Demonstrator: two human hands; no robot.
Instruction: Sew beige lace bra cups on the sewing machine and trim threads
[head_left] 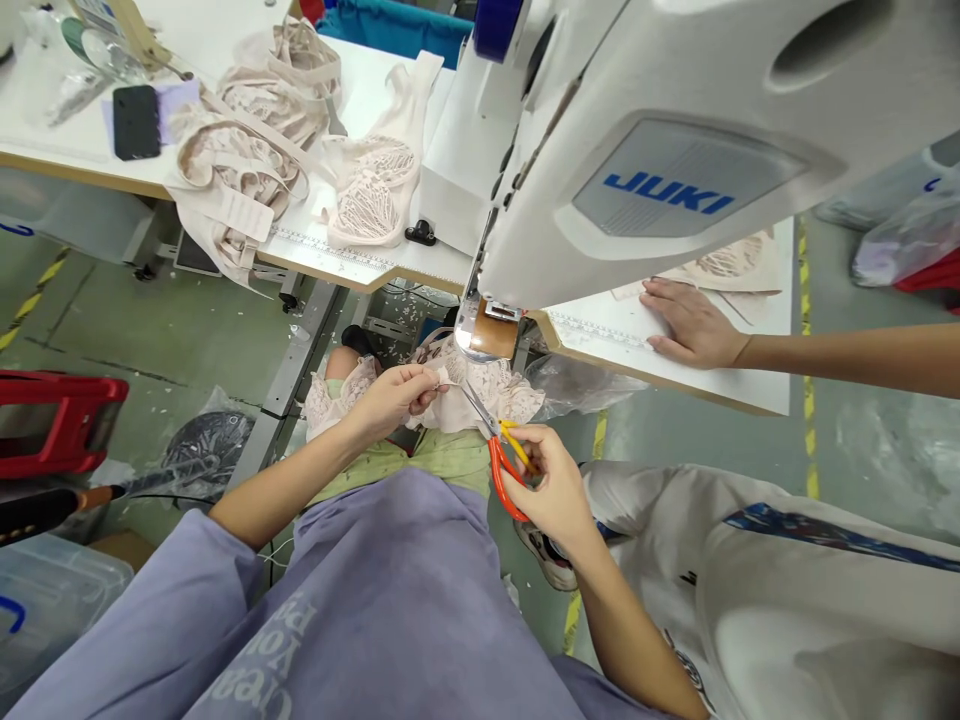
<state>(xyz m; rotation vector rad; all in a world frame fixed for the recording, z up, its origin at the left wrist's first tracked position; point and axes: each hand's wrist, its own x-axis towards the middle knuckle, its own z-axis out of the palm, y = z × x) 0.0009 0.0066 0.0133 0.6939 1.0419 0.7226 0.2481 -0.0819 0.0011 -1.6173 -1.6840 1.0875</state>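
Observation:
Over my lap, my left hand pinches the edge of a beige lace garment, which looks like a bra. My right hand holds a pair of scissors with orange and yellow handles. The scissors point up and left, their tips close to the fabric at my left fingers; I cannot tell whether the blades touch it. The garment spreads over my knees, below the rounded arm end of the sewing machine.
A co-worker's hand lies flat on the right part of the table, beside a beige lace piece. On the left part are more beige garments and a black phone. A red stool stands at left.

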